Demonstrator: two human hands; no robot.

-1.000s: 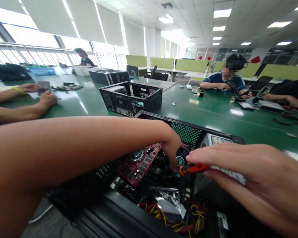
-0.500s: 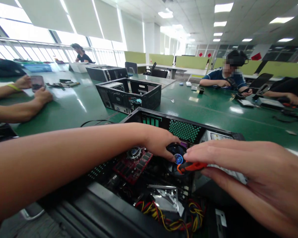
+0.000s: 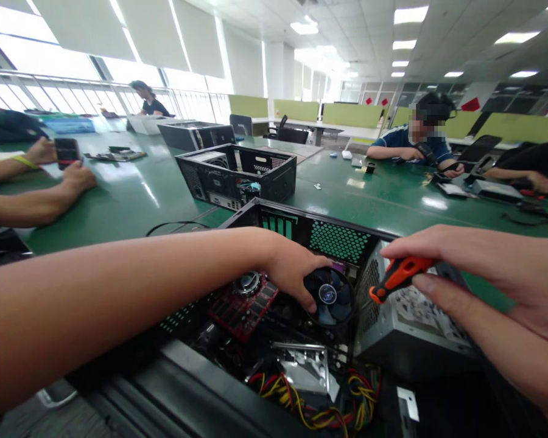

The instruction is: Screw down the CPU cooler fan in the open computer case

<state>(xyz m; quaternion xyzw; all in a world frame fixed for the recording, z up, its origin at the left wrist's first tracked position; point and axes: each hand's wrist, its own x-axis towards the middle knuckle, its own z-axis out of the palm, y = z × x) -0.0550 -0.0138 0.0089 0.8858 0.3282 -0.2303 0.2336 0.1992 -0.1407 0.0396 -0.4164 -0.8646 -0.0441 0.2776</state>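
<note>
Head view: left hand (image 3: 288, 267) reaches into open computer case (image 3: 274, 222) at near edge of green table (image 3: 132, 201), fingers curled on left rim of cooler fan (image 3: 331, 296), gripping it. Right hand (image 3: 479, 274) hovers right of fan, above power supply (image 3: 411, 322), pinching orange screwdriver handle (image 3: 399, 275); handle axis slants down-left toward fan. Left hand nearer.

The screwdriver handle (image 3: 399, 277) is orange with black. The cooler fan (image 3: 331, 296) is dark blue with a blue round label at its hub. The expansion card (image 3: 242, 307) is red. The open computer case (image 3: 301, 228) is black, its back wall perforated in a honeycomb pattern showing green. The wire bundle (image 3: 319, 398) mixes yellow, red and black. The power supply (image 3: 411, 322) is grey metal. The table (image 3: 132, 201) is glossy green.
</note>
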